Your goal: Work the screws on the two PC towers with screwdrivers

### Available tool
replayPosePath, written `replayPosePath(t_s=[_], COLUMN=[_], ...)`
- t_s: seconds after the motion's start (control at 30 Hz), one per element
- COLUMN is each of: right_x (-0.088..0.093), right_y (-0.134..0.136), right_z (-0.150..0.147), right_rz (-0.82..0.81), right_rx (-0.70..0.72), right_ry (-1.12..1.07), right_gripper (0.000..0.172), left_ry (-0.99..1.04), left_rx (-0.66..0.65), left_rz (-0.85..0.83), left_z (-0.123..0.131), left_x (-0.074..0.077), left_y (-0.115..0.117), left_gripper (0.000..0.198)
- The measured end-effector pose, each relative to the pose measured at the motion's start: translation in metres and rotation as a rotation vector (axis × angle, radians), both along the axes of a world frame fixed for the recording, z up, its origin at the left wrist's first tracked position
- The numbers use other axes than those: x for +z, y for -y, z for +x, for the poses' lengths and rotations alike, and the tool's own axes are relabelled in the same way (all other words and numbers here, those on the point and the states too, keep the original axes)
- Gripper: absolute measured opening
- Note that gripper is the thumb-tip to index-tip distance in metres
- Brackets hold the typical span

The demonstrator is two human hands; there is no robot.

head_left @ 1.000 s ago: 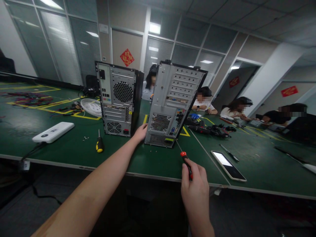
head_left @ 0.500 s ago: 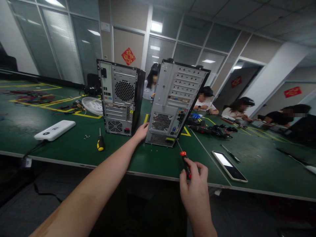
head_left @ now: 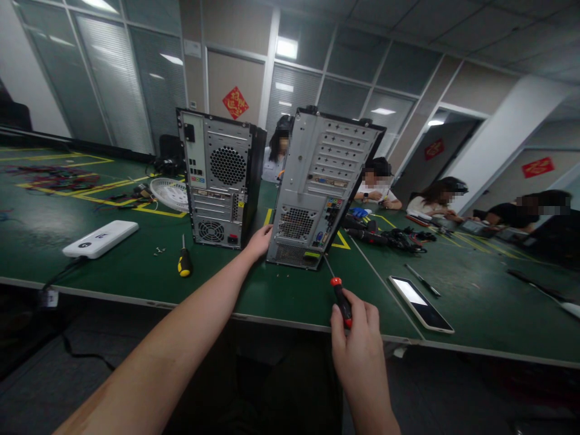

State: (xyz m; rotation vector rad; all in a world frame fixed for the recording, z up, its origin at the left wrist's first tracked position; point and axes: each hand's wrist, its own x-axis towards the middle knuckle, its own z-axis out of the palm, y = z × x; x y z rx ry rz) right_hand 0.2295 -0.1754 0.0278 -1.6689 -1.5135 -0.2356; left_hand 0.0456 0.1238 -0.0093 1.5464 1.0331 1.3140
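Observation:
My right hand (head_left: 360, 335) is closed around the red and black handle of a screwdriver (head_left: 339, 296). The screwdriver's shaft points up and away, with its tip at the lower right corner of a computer case (head_left: 294, 175). That case stands upright, its rear panel facing me. Against the case's lower left side rests my left hand (head_left: 260, 240), its fingers hidden behind the edge. A second computer case (head_left: 222, 193) stands to the left. Two tiny screws (head_left: 287, 276) lie on the table in front of the right case.
On the green table (head_left: 136, 278) are a yellow and black screwdriver (head_left: 183, 263), loose screws (head_left: 158, 251), a white power bank (head_left: 100, 238), a white basket (head_left: 170, 193), a phone (head_left: 421, 304) and a pen (head_left: 422, 280). Black cables (head_left: 403, 238) lie right. Several people sit beyond.
My right fingers have shifted along and around the screwdriver's handle, curling further. The screwdriver's tip stays at the case's corner. My left hand and both cases have hardly moved.

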Motion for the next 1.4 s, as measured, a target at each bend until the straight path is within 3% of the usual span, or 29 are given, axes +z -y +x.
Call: replayPosePath(t_s=[0.4,0.97,1.4], right_x=[-0.0015,-0.0011,-0.0011], right_y=[-0.0018,-0.0017,-0.0012], right_z=[0.0005,0.0028,-0.0018], right_rz=[0.086,0.027,0.080], right_rx=[-0.007,-0.047,-0.059], right_ry=[-0.034,-0.012,0.003], right_gripper=[0.034,0.045,0.038], left_ry=[0.006,-0.015,0.017], left_rx=[0.016,0.020,0.005], left_rz=[0.015,-0.019,0.009], left_z=[0.0015,-0.0011,0.0013], left_x=[-0.0010,0.0030,-0.0017], left_y=[-0.0009,0.0046,-0.0019], left_gripper=[0.047,0.050,0.050])
